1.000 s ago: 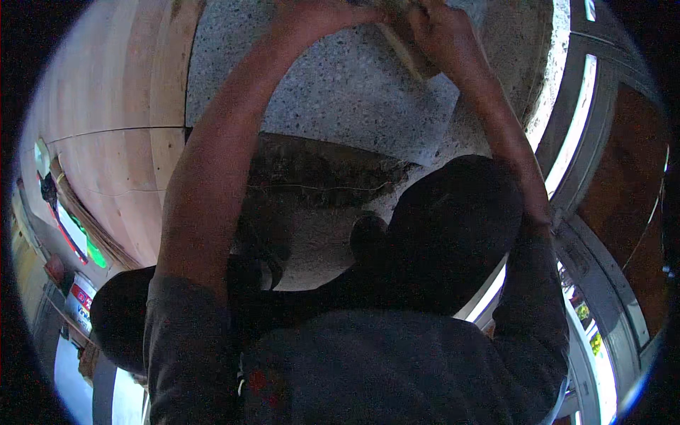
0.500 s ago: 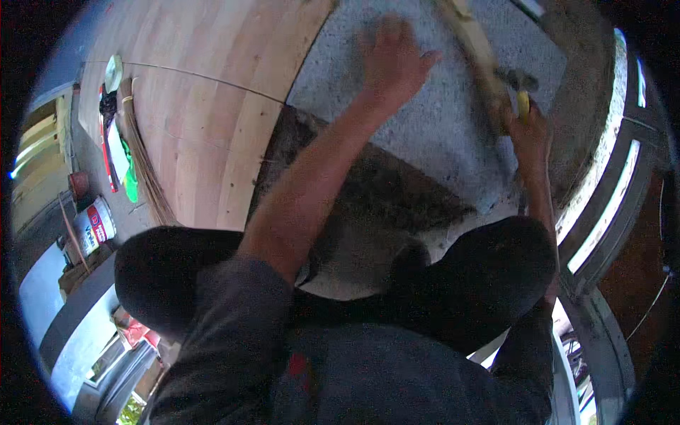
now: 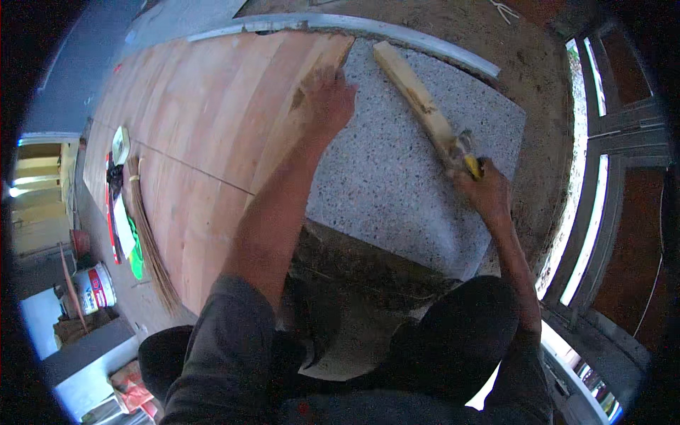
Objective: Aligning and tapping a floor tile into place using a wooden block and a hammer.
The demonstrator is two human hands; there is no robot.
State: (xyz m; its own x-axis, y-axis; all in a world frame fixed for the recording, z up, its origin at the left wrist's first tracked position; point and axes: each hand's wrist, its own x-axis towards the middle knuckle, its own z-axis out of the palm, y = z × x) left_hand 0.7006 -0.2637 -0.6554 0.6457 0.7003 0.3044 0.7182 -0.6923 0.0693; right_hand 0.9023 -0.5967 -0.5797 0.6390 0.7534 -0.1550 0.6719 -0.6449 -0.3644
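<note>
My left hand (image 3: 324,106) is over the right edge of a wood-patterned surface (image 3: 212,127), beside a grey speckled slab (image 3: 404,170). Its fingers are blurred, and whether they press, grip or hover does not show. My right hand (image 3: 485,190) is closed around the yellow handle of a hammer (image 3: 472,165). The hammer's greyish head points away from me, by the near end of a pale wooden batten (image 3: 418,92). That batten lies slanting across the slab. Some fingers of my right hand are close to its near end; I cannot tell whether they hold it too.
Dark rough ground (image 3: 354,265) lies between my knees and the slab. A stick broom (image 3: 145,227), green cloth (image 3: 135,251) and red level-like bar (image 3: 111,212) lie at left, near a white bucket (image 3: 95,287). A pale strip (image 3: 397,32) edges the far side.
The view has tilted, showing more of the far side. My left hand has moved left from above the slab to the wood-patterned edge. The hammer stays in my right hand.
</note>
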